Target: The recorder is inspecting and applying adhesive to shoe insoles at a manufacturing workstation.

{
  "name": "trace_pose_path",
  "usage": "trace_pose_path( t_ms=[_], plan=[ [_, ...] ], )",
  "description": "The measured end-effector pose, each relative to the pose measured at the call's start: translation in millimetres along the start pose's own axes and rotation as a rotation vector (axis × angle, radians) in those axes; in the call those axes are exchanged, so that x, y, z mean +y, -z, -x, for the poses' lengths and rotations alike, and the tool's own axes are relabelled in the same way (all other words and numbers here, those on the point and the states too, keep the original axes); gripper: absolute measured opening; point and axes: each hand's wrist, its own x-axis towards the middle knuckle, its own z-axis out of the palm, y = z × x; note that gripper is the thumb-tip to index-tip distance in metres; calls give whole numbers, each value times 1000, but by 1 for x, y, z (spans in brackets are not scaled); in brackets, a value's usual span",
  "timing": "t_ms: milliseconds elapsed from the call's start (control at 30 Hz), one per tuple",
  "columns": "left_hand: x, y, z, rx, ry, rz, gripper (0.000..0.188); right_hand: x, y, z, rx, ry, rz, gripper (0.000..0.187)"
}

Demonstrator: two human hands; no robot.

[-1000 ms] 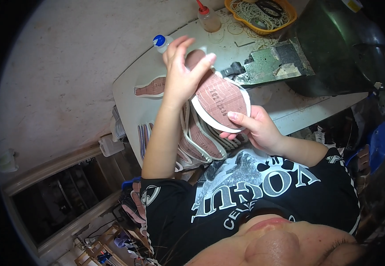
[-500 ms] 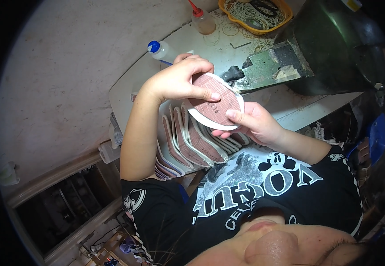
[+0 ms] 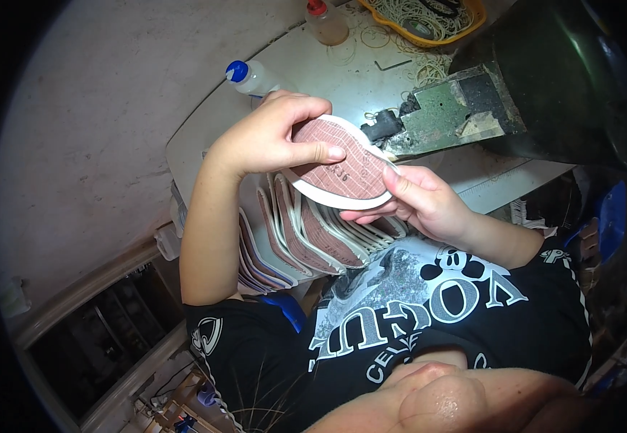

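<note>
Sole: I hold a reddish shoe sole [image 3: 342, 162] with a white rim above the stack.
Left hand [image 3: 266, 137]: clamped on the sole's upper end.
Right hand [image 3: 418, 202]: gripping its lower edge.
Stack [image 3: 306, 234]: more soles, fanned just beneath.
Machine [image 3: 515, 86]: dark, right of the sole.
Bottle [image 3: 252, 76]: blue-capped, beyond my left hand.
Tray [image 3: 472, 18]: yellow, far above the sole.

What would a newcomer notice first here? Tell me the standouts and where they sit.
First, the reddish shoe insole with a white rim, held mid-frame between the left hand above and the right hand below. Just beneath it, a fanned stack of matching insoles rests at the white table's edge. A yellow tray of rubber bands sits at top.
</note>
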Motion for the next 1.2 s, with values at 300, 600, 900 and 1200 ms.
trace_pose_path(
  t_ms=[300, 600, 900, 1200],
  plan=[
    [6, 0, 14, -78, 253, 177, 40, -2, -16, -2, 179, -27, 164, 37],
    [15, -11, 24, -4, 305, 191, 36, 3, -14, -5, 245, 11, 122, 37],
    [8, -17, 31, 29, 347, 308, 34, -4, -16, -12, 273, -24, 59, 41],
    [18, -30, 38, 134, 492, 396, 35, -6, -14, -12, 269, -29, 92, 41]
  ],
)
